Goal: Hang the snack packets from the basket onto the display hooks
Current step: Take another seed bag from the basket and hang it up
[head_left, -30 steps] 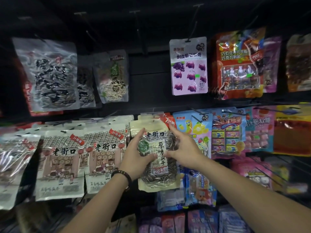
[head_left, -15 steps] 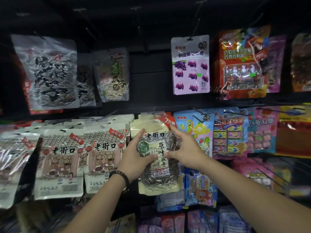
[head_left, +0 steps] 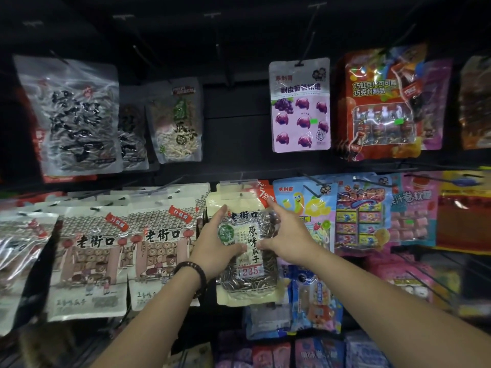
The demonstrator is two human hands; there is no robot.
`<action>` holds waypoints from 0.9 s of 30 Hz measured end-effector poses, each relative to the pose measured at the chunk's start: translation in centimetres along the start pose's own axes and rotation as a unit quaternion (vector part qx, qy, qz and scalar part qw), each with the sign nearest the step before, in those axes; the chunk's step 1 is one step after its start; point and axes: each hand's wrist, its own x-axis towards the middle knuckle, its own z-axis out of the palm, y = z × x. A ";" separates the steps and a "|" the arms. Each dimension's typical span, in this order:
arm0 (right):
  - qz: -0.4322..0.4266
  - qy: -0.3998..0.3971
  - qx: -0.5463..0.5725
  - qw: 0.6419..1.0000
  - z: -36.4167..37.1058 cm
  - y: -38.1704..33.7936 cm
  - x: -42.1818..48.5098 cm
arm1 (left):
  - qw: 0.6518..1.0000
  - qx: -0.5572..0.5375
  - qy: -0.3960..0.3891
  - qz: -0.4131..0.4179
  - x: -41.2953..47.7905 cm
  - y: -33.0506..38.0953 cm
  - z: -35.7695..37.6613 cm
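Cream plastic sunflower-seed packet (head_left: pixel 247 282) is gripped at its sides by the left hand (head_left: pixel 212 245) and right hand (head_left: pixel 289 237), thumbs pressed on its front; its hook cannot be made out.

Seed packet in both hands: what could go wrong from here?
Whether the hang hole of the seed packet is properly threaded is unclear; if the left hand and right hand let go, it might drop. The right hand also crowds the yellow candy packet, which could get nudged.
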 end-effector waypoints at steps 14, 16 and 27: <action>0.010 -0.111 -0.139 0.984 -0.4 0.9 -3.2 | 0.998 0.041 0.006 -0.051 -1.2 -0.6 2.8; 0.009 -0.125 -0.136 0.983 -0.5 1.7 -5.5 | 0.997 0.068 0.010 -0.042 -3.4 -0.9 3.7; 0.100 -0.154 -0.101 0.978 4.4 16.2 -26.0 | 0.990 0.111 -0.079 0.020 -24.8 -11.4 15.0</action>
